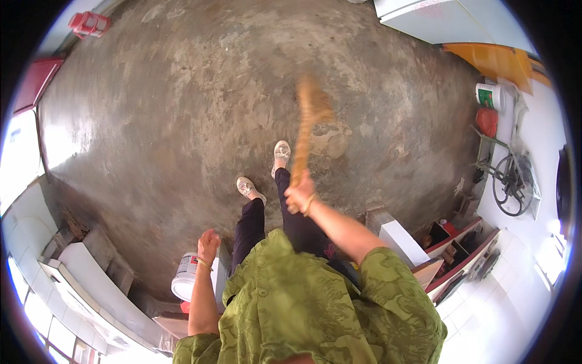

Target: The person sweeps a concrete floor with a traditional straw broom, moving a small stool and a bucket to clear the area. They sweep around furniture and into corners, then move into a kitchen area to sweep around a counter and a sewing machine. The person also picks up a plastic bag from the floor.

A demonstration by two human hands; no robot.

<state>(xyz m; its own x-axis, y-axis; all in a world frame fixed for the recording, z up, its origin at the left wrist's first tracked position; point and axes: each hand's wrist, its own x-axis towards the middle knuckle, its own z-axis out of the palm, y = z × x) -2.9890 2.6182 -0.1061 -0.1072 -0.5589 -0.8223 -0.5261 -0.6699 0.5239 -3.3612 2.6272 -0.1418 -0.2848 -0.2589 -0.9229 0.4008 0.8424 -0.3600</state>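
Fingers of the right hand (299, 197) curled shut around the handle of a straw broom (310, 121), knuckles outward, a thin bangle at the wrist just behind. Rose from that grip away toward the far floor, the broom's bristle head blurred and hanging over a pale worn patch of the concrete floor (182, 109). Just left of those clenched fingers, two light shoes (264, 170) planted on the concrete, dark trouser legs below them. Fingers of the left hand (208, 243) loose and half bent, gripping nothing, hanging free at the side with a bangle at the wrist; whether touching the trousers, could not be told. Just beside and below those slack fingers, a white plastic bucket (185, 276) with a coloured label, standing by a low pale ledge. Well off to the right of the broom grip, a white box-like block (400, 241) and a clutter of red-edged shelves; farther right still, a wheel-shaped metal frame (512, 179) against the wall, with a white pot and a red object above it. Far beyond both sets of fingers, at the upper left, a small red stool (89, 23).
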